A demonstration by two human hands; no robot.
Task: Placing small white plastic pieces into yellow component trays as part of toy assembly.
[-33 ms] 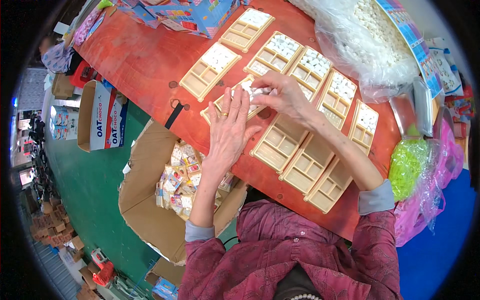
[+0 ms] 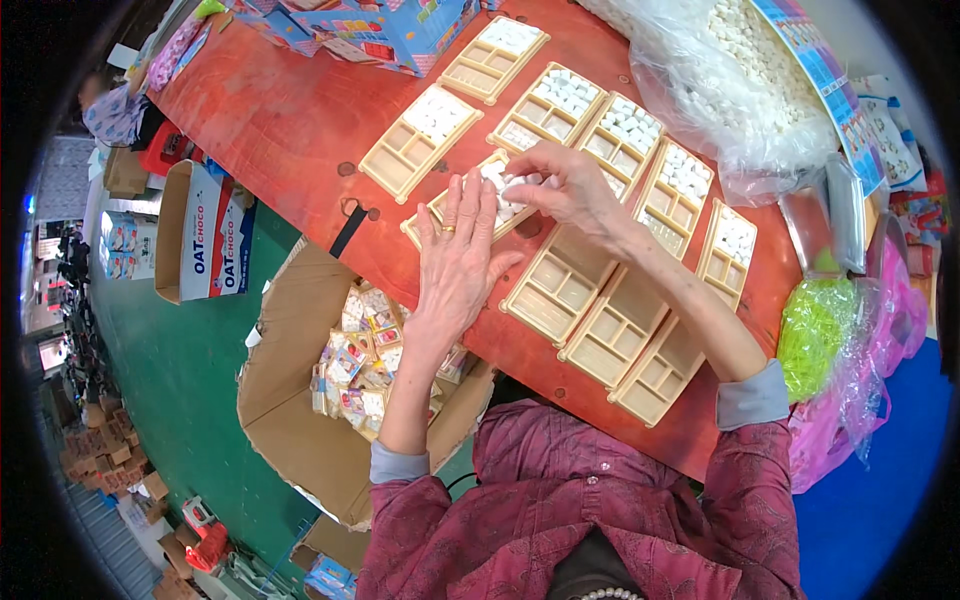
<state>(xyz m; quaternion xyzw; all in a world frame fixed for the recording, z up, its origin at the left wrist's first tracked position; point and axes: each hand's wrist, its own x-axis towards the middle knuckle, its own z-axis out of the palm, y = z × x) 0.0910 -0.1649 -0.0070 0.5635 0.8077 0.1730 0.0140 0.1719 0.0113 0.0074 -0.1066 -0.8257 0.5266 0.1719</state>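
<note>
My left hand [image 2: 452, 255] lies flat with its fingers stretched over a beige compartment tray [image 2: 412, 232], hiding much of it. At the tray's far end are small white marshmallow-like pieces [image 2: 498, 172]. My right hand [image 2: 578, 195] reaches in from the right, its thumb and fingers pinched together on one of these white pieces over that end. Around my hands lie more beige trays: some, such as the tray [image 2: 421, 140] just beyond, have white pieces in their large compartment. Nearer to me, a tray [image 2: 556, 287] has bare small compartments; my right forearm partly covers its neighbours.
A big clear bag [image 2: 740, 90] of white pieces sits at the far right of the red table [image 2: 280, 110]. Below the table edge, a cardboard box [image 2: 300, 400] holds packed trays. A blue printed box [image 2: 400, 35] stands at the back; green and pink bags [image 2: 815, 340] hang right.
The fingertips of my right hand have shifted slightly at the white pieces. My left hand and the trays have stayed put.
</note>
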